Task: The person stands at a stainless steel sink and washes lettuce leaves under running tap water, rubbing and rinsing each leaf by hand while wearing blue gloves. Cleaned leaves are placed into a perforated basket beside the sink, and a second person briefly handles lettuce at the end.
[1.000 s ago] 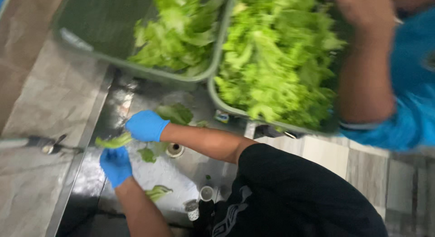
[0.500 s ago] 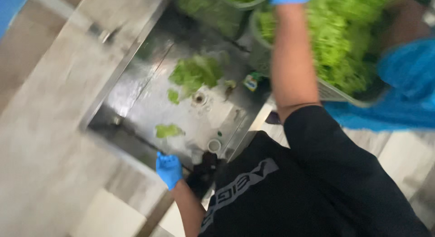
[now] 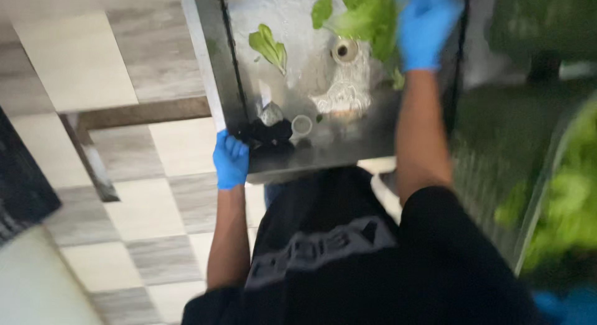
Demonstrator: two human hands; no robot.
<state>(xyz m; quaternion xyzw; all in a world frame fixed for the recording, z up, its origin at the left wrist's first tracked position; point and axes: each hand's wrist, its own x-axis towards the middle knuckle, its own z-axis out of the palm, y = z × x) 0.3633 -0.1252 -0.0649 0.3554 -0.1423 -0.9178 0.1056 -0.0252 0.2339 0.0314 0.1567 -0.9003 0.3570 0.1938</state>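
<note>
At the far left the floor [image 3: 155,151] shows pale and grey tiles in a checker pattern, with a dark mat [image 3: 22,188] cutting in at the edge. Next comes the left hand [image 3: 231,160], in a blue glove, curled over the near left corner of the steel sink [image 3: 367,141]. The fingers are folded onto the rim, so the hand is closed on the edge; it looks like a brace that steadies the body while the person leans over the basin.

Inside the sink, a single loose lettuce leaf [image 3: 268,46] lies flat on the wet metal, apart from the rest. It is small, bright green with a paler rib. Near the front wall sit a dark clump [image 3: 267,133] that is too blurred to identify and a small round pale cup or plug [image 3: 301,125]. The round drain [image 3: 345,50] lies further in, with water shining around it.

Just right of the drain is a bigger bunch of lettuce [image 3: 364,17], ruffled, light green and wet-looking, resting on the sink floor near the back. The right hand [image 3: 426,27], also gloved in blue, lies at the bunch's right side with the arm stretched straight out. The picture is blurred, so I cannot tell whether the fingers grip the leaves or merely rest against them.

At the far right, out of focus, a tub of green leaves [image 3: 569,207] stands beside the sink.
</note>
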